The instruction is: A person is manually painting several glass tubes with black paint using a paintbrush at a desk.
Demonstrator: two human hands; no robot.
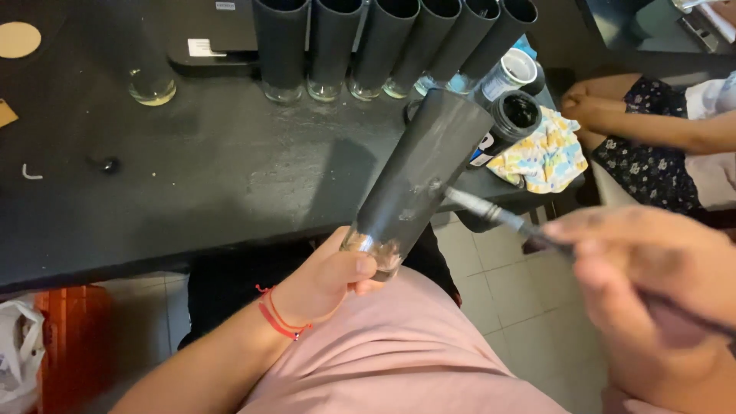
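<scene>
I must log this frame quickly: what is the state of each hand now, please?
Left hand: closed on the clear base of the black-painted glass.
Right hand: closed on a paintbrush, its tip touching the glass.

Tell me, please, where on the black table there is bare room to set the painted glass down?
The black table is bare in its middle, bordered by the row of black-painted glasses behind, the lone clear-bottomed glass to the left and the near edge. It is crowded at the right end, around the open black paint jars and the patterned cloth.
</scene>
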